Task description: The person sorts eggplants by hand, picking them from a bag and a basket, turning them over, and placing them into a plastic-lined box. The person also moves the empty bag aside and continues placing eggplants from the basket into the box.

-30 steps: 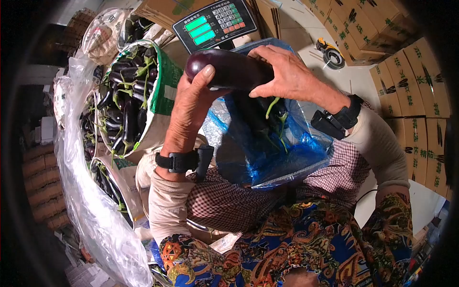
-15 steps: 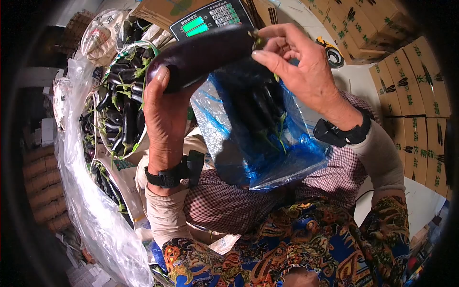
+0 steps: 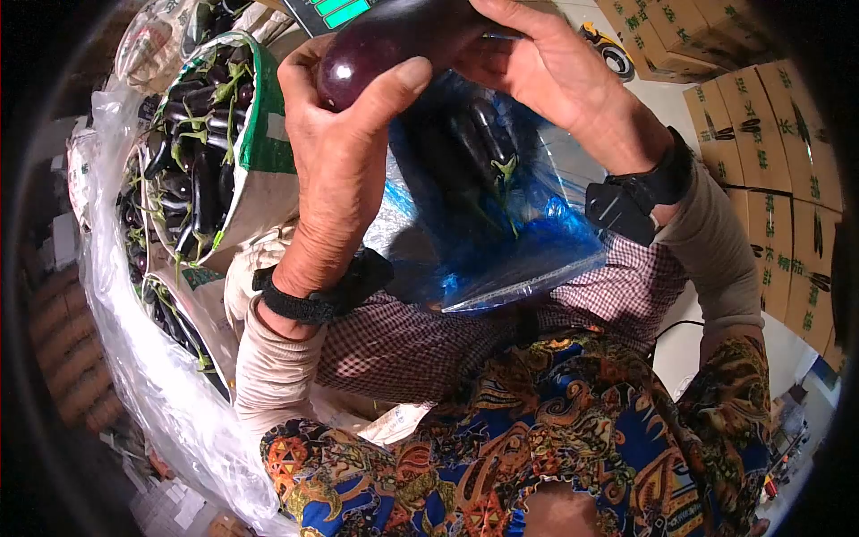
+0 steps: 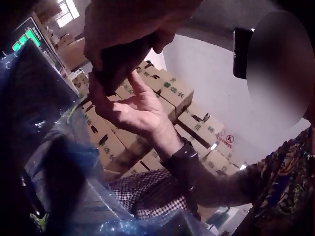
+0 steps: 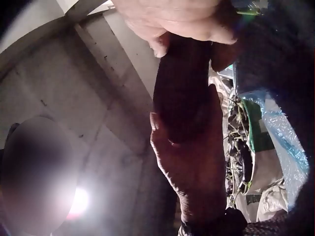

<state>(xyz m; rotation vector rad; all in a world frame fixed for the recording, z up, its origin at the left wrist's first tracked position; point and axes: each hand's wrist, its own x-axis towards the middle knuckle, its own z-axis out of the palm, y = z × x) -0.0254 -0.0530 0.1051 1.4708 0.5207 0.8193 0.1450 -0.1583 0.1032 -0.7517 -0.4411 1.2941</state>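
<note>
A large, glossy dark-purple eggplant [image 3: 385, 58] is held up over the blue plastic bag [image 3: 546, 255]. My left hand [image 3: 340, 148] grips its rounded end, thumb along the near side. At the other end my right hand [image 3: 573, 89] holds it, thumb above and fingers beneath; the stem end is hidden. In the right wrist view the eggplant [image 5: 182, 78] spans between both hands. Below them, several eggplants [image 3: 483, 134] lie in the open bag, green stems toward me.
On my left stands a white-and-green sack [image 3: 273, 134] full of eggplants, with clear plastic sheeting [image 3: 134, 295] beside it. A scale with a lit green display [image 3: 340, 11] is at the top. Stacked cardboard boxes [image 3: 778, 161] and a tape dispenser [image 3: 613, 54] are on the right.
The right hand has gone from fingertips at the stem to a fuller hold around that end. The left hand keeps its hold on the rounded end. The head view has shifted.
</note>
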